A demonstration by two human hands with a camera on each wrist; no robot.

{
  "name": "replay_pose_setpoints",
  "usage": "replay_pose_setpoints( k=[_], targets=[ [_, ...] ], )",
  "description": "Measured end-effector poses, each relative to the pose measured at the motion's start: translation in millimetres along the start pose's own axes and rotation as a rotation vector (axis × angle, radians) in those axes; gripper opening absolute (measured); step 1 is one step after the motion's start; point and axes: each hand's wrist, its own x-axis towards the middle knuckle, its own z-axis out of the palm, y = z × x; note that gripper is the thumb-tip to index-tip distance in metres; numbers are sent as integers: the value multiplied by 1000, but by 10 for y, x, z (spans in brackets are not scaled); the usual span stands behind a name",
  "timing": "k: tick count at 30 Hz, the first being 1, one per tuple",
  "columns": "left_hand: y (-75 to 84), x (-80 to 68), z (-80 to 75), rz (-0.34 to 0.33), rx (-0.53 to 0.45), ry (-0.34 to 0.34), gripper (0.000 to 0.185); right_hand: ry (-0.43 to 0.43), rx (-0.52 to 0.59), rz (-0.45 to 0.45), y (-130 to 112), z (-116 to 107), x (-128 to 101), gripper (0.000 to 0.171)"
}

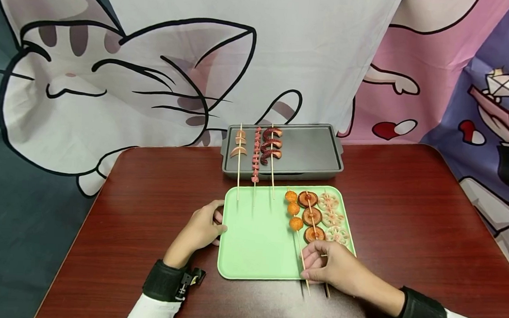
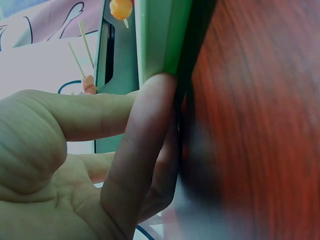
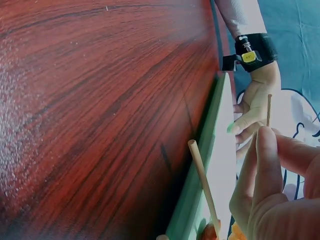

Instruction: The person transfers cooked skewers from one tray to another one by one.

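A green tray (image 1: 253,246) lies on the table with three skewers along its right side: orange balls (image 1: 293,209), brown discs (image 1: 312,216) and lotus root slices (image 1: 333,218). My left hand (image 1: 219,222) grips the tray's left rim (image 2: 165,40), and its fingers (image 2: 150,115) press against the edge. At the tray's near edge, my right hand (image 1: 309,272) pinches the bare stick of the orange ball skewer. In the right wrist view the fingertips (image 3: 265,145) hold a thin stick (image 3: 268,110). A second stick (image 3: 200,175) juts free over the tray edge (image 3: 207,165).
A grey grill pan (image 1: 311,153) stands behind the tray, holding three skewers of sausage and meat pieces (image 1: 257,149) on its left half. The dark red wooden table (image 1: 408,227) stretches to both sides. A printed cat cloth (image 1: 155,65) hangs at the back.
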Motion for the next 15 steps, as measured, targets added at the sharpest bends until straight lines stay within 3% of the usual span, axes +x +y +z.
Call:
replay_pose_setpoints(
  k=[15],
  targets=[
    [-14, 3, -4, -1, 3, -6, 65, -14, -1, 25, 86, -14, 31, 30]
  ],
)
